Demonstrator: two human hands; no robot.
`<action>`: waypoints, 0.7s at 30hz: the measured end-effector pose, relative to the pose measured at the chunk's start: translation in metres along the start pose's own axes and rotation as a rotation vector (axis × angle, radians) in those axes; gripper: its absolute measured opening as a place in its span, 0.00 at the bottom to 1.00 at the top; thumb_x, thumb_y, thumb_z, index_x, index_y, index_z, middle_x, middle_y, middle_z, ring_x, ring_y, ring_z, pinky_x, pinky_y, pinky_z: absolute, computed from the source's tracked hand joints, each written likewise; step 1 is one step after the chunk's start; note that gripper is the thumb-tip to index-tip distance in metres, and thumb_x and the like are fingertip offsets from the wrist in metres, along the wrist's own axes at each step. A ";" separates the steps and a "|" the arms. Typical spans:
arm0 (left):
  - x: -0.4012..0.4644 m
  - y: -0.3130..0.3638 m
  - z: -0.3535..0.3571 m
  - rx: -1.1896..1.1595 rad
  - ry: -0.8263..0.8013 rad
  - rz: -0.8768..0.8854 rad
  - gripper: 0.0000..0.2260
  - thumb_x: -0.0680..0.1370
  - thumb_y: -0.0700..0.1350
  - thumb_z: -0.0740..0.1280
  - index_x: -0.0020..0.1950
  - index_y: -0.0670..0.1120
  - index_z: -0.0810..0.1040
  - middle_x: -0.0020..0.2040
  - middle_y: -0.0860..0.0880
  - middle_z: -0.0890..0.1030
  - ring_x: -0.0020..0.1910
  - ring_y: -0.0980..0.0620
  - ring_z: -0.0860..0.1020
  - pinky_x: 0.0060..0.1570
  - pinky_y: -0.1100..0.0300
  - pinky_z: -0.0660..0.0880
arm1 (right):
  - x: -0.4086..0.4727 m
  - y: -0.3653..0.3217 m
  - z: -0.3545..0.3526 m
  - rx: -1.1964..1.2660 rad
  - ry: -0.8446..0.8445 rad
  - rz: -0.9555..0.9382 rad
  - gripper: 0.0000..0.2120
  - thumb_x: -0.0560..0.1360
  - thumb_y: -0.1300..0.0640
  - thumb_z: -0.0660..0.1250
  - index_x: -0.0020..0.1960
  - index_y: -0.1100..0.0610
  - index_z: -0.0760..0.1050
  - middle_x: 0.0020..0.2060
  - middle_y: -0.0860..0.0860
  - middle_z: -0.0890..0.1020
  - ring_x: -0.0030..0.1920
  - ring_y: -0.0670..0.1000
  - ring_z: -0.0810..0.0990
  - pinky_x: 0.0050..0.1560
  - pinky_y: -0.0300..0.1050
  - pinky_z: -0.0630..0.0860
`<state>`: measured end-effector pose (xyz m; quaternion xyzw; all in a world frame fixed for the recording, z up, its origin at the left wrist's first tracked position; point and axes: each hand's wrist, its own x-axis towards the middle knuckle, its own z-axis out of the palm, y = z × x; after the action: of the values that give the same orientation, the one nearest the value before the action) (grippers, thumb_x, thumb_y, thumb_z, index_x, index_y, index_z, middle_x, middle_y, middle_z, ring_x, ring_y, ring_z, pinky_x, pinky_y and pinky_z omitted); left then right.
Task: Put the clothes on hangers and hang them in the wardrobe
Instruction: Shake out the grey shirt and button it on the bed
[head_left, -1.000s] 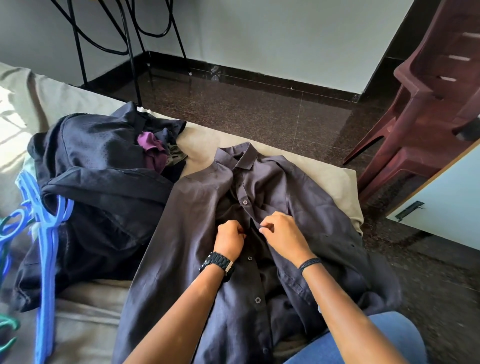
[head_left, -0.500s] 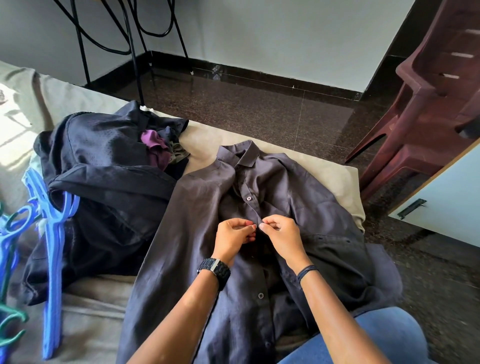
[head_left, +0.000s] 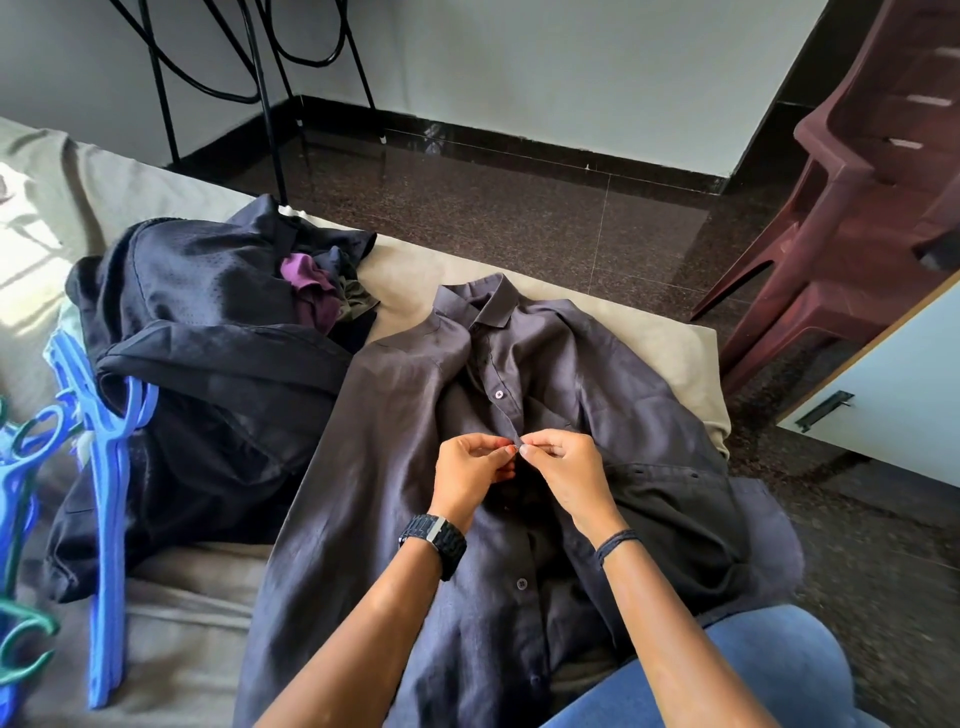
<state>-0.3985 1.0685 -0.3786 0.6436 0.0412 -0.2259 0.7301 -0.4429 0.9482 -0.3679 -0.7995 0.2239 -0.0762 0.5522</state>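
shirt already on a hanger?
No: the dark button-up shirt lies flat on the bed while both hands pinch its placket, and the blue hangers lie apart at the left.

You see a matt, finely woven cloth shirt (head_left: 395, 467) at centre, smooth blue plastic hangers (head_left: 106, 519) at lower left, a glossy speckled stone floor (head_left: 519, 208) above, and a dull moulded plastic chair (head_left: 857, 208) at upper right.
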 end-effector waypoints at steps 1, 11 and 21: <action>0.001 -0.002 0.000 0.029 0.018 0.009 0.05 0.75 0.32 0.69 0.40 0.40 0.80 0.32 0.44 0.80 0.30 0.54 0.78 0.34 0.64 0.78 | -0.001 -0.001 -0.001 -0.023 -0.001 -0.008 0.06 0.74 0.64 0.68 0.46 0.58 0.84 0.38 0.44 0.83 0.46 0.45 0.83 0.54 0.44 0.79; -0.002 0.000 0.008 -0.073 -0.011 -0.025 0.07 0.78 0.36 0.65 0.41 0.39 0.81 0.39 0.42 0.81 0.37 0.51 0.79 0.43 0.62 0.79 | 0.003 -0.007 -0.005 -0.137 0.007 -0.069 0.05 0.70 0.64 0.72 0.42 0.56 0.83 0.36 0.48 0.84 0.39 0.45 0.83 0.47 0.41 0.79; -0.005 0.001 0.010 -0.106 0.035 -0.028 0.05 0.77 0.33 0.65 0.43 0.39 0.78 0.36 0.44 0.80 0.36 0.51 0.78 0.37 0.64 0.78 | 0.000 -0.008 0.001 -0.075 0.088 0.016 0.07 0.69 0.63 0.71 0.40 0.52 0.76 0.35 0.47 0.80 0.37 0.43 0.79 0.39 0.31 0.74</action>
<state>-0.4045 1.0606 -0.3742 0.6071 0.0749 -0.2225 0.7592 -0.4405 0.9517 -0.3608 -0.8136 0.2570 -0.0983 0.5122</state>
